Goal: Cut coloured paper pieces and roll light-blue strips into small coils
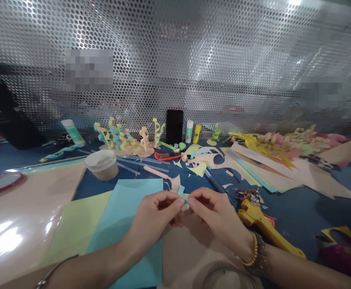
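Observation:
My left hand and my right hand meet at the middle of the view, fingertips pinching one small strip of light blue paper between them. They hover over a light blue sheet and a peach sheet lying on the dark blue table. A thin bracelet circles my left wrist, and a beaded gold bracelet my right. A yellow tool lies just right of my right hand.
Curled paper figures stand at the back, with a black phone, glue sticks, a red cutter and a paper cup. Paper scraps and sheets spread right. A perforated metal screen closes the far edge.

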`<state>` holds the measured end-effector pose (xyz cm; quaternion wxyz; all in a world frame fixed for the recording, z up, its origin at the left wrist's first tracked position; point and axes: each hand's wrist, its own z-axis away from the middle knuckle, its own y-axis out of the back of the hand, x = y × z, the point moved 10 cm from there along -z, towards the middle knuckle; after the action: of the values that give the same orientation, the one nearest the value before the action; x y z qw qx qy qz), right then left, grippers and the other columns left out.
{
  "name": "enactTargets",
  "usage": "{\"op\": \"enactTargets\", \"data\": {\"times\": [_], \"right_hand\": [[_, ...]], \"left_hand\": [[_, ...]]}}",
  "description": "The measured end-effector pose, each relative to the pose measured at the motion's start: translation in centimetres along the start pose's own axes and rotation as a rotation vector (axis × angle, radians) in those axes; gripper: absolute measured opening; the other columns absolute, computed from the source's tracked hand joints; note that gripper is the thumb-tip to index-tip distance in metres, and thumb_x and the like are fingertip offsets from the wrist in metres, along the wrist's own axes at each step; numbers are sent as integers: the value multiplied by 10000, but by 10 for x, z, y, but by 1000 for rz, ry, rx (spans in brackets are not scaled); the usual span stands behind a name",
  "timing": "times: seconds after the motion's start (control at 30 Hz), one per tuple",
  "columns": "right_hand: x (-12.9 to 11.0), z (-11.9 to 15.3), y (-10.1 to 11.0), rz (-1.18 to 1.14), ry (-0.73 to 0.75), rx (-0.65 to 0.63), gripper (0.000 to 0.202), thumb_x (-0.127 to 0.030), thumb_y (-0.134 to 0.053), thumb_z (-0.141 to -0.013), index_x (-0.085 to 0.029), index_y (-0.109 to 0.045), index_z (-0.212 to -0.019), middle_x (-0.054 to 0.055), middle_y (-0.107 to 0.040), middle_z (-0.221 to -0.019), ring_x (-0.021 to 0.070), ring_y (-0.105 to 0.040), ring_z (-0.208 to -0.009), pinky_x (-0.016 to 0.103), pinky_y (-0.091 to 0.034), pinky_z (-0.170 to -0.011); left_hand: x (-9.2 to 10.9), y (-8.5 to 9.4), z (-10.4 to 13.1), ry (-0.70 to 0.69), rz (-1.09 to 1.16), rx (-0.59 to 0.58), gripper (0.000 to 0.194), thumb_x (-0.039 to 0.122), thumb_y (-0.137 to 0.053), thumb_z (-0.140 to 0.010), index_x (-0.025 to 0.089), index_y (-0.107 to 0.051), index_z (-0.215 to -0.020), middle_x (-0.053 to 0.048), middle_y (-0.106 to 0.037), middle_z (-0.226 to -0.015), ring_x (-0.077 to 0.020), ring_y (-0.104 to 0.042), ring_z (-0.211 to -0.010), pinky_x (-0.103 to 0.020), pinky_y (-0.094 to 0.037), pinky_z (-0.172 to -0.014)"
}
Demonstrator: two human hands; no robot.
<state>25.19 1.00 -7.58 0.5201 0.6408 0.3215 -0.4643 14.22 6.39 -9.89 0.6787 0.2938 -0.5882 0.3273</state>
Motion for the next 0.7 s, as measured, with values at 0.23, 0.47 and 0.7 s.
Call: {"op": "enactTargets", "data": {"times": [0.23, 0.47, 0.7], "right_hand": [[8, -2, -2, -94, -56, -9, 216, -370, -535, -836, -186, -599, -744, -10, -590, -648, 98, -459, -508, 218, -365, -466], [12, -3, -1, -150, -71, -5, 233, -396, -549, -825, -184, -588, -737, -14, -579, -625, 91, -443, -487, 217, -359, -454], [8, -2, -4, -148, -61, -30, 231, -400, -559, -801, -186, -595, -722, -18, -564, -625, 92, -437, -492, 218, -359, -457]], "left_hand": [[-1, 1, -1, -12, 32, -17, 259, 393, -592, -845, 152, -679, -806, 18, -628, -563, -102, -595, -500, -191, -461, -518], [-3, 5, -1, 12, 60, 36, 210, 369, -642, -791, 159, -622, -793, 17, -647, -585, -121, -619, -515, -213, -478, -528], [-1, 5, -2, -4, 16, 38, 214, 364, -649, -788, 155, -640, -741, 12, -651, -583, -108, -590, -521, -205, -478, -535]]}}
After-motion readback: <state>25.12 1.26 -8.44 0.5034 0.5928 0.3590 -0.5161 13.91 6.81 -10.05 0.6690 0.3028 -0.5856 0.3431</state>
